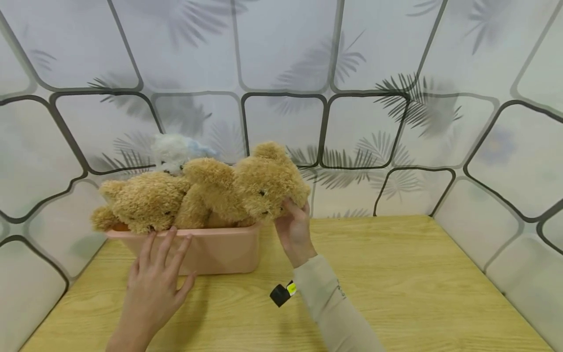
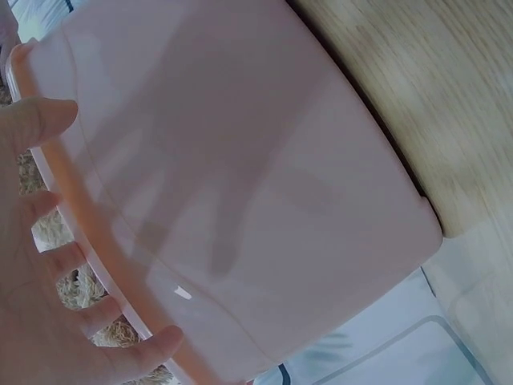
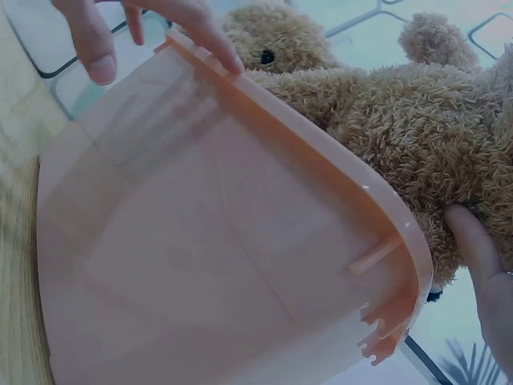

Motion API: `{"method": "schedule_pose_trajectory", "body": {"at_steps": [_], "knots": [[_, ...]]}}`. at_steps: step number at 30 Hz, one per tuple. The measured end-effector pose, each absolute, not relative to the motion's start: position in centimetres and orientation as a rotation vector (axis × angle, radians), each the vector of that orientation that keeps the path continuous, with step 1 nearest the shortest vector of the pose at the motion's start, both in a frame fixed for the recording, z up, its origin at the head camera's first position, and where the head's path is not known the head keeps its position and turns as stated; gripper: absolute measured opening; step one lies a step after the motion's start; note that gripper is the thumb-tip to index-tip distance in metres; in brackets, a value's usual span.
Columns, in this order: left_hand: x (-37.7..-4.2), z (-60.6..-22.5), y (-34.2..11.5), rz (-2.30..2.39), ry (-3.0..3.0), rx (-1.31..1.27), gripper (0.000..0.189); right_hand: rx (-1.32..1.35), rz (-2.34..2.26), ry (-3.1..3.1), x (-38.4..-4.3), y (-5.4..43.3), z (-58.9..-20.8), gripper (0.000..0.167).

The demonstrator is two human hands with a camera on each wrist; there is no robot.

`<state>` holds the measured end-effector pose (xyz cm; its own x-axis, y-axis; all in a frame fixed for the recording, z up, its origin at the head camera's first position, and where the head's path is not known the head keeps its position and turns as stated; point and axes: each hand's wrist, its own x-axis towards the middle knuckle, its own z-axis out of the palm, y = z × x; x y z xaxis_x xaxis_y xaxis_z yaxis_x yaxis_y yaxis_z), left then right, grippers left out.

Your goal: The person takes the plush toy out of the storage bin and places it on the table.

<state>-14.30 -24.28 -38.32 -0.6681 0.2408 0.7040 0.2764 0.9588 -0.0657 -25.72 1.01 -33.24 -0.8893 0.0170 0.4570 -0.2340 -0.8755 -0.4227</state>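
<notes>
A pink plastic bin [image 1: 220, 249] stands on the table, filled with plush toys. My left hand [image 1: 154, 283] has its fingers spread, with the tips at the bin's front rim; the left wrist view shows the same hand [image 2: 48, 265] along that rim. Over the bin's right end leans the head of a tan teddy bear [image 1: 268, 181]. My right hand [image 1: 296, 232] grips this head from below, thumb in the fur; its other fingers are mostly hidden. A second tan teddy bear [image 1: 145, 200] lies at the left of the bin, and a white and pale blue plush toy [image 1: 176, 149] sits behind.
The wooden table [image 1: 396, 283] extends right and front of the bin. A small black object with a yellow tag [image 1: 280, 295] lies near my right sleeve. Patterned fabric walls [image 1: 281, 127] enclose the table at the back and sides.
</notes>
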Motion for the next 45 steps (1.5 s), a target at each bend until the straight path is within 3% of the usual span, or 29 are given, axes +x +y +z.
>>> {"method": "schedule_pose_trajectory", "body": {"at_steps": [14, 17, 23, 26, 35, 41, 45], "knots": [[-14.3, -38.4, -24.3, -0.053, -2.32, -0.361, 0.078, 0.588, 2.882, -0.571, -25.7, 2.0, -32.9, 0.047], [-14.2, -38.4, -24.3, -0.053, -2.33, -0.358, 0.078, 0.581, 2.869, -0.595, -25.7, 2.2, -33.0, 0.054], [-14.3, -38.4, -24.3, -0.058, -2.339, -0.355, 0.078, 0.529, 2.934, -0.595, -25.6, 3.1, -33.0, 0.089], [-14.3, -38.4, -24.3, -0.061, -2.33, -0.358, 0.078, 0.461, 2.982, -0.49, -25.9, 3.7, -33.0, 0.094], [-14.3, -38.4, -24.3, -0.044, -2.325, -0.352, 0.079, 0.35, 3.002, -0.383, -26.2, 5.6, -32.6, 0.057], [-14.3, -38.4, -24.3, -0.05, -2.323, -0.355, 0.078, 0.253, 3.012, -0.339, -26.4, 6.8, -32.7, 0.053], [-14.4, -38.4, -24.3, -0.054, -2.308, -0.36, 0.077, 0.206, 3.013, -0.292, -26.6, 7.8, -32.6, 0.06]]}}
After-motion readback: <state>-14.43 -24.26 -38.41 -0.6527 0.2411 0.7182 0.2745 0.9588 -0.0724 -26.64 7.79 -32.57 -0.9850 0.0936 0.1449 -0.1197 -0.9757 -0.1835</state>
